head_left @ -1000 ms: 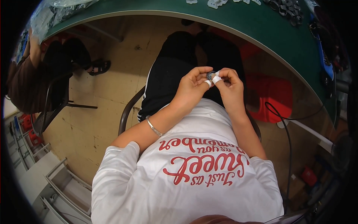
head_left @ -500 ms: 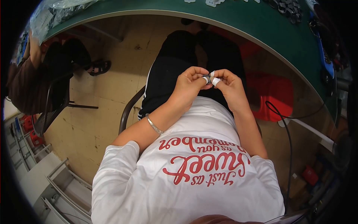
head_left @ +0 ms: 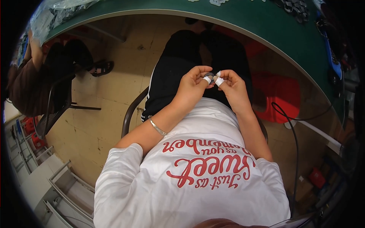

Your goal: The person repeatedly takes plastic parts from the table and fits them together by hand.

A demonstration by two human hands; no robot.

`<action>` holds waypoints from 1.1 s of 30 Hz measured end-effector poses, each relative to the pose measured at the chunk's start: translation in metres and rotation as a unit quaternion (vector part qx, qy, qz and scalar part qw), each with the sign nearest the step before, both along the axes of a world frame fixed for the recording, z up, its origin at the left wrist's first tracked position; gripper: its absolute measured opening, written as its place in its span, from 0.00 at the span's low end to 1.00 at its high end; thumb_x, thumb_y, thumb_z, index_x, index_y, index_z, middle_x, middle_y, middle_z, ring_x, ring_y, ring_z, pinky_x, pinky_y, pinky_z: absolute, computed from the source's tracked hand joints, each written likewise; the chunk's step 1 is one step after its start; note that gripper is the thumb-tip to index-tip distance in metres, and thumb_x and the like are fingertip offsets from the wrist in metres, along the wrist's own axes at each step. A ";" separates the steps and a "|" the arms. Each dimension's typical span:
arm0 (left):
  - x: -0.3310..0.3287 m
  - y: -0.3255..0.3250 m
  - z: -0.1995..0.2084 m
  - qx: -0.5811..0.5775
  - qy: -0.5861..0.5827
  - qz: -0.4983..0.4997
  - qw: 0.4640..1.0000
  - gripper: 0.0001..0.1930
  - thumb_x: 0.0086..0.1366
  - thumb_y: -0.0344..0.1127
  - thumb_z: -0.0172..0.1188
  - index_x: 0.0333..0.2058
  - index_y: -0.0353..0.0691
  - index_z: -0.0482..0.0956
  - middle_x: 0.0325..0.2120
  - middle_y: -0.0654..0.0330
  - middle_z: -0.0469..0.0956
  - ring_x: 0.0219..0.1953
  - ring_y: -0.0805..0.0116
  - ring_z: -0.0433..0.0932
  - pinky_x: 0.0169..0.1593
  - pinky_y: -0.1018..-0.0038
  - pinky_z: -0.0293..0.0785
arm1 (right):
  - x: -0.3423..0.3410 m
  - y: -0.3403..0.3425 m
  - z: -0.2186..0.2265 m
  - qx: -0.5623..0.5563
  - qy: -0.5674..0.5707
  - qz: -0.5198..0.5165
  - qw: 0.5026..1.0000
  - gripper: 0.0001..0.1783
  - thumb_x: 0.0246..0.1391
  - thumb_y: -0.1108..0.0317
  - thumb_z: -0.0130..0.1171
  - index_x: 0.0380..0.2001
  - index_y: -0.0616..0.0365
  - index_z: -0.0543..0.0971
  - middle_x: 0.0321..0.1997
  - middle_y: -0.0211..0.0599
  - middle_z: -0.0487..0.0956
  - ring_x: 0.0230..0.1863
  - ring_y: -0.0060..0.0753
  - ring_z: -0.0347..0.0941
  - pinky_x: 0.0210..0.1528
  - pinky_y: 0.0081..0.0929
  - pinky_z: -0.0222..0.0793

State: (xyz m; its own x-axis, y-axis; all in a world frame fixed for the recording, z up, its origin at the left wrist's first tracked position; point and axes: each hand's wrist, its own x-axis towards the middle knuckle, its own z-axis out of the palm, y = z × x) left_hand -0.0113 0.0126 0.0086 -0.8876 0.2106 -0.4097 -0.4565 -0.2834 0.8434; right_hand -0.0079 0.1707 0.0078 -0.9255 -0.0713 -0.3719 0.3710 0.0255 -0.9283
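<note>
Pinching a small dark grey part in the bent fingers of the left hand, with white tape wrapped round the thumb. Meeting it from the other side with thumb and forefinger of the right hand, set close together and taped too; cannot tell whether gripping it or merely alongside. Held in the air between both hands, above the black trousers.

Could slip out, in all likelihood through too small a grip and tape dulling the touch. Could also twist or spring loose under an uneven push from one thumb, especially with so little of it open to view. Would probably drop onto that dark cloth, hard to pick out there, or past it to the tiled floor.

Seems to turn a rounded edge away from the white shirt, toward the green worktop. Cannot tell front from back, nor fix a long axis, with most covered by the taped tips; might have none, judging by the rounded outline.

Farther out, on the worktop: a heap of dark pieces and a few pale pieces cut off at the edge of view.
</note>
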 end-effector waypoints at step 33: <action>-0.060 -0.028 0.088 -0.385 0.687 -0.018 0.616 0.21 0.51 0.18 0.58 0.46 0.36 0.76 0.42 0.51 0.77 0.45 0.53 0.77 0.51 0.63 0.74 | -0.032 0.016 0.093 0.034 0.244 0.009 0.969 0.19 0.51 0.77 0.60 0.47 0.62 0.72 0.36 0.34 0.81 0.37 0.21 0.75 0.46 0.21 0.70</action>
State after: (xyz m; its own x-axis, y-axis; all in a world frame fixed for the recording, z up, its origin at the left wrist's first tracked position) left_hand -0.0714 -0.0150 0.0962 -0.5086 0.4534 0.7320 0.8437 0.4322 0.3184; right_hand -0.0400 0.1868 0.1005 -0.9912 -0.0799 0.1052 -0.1126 0.0947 -0.9891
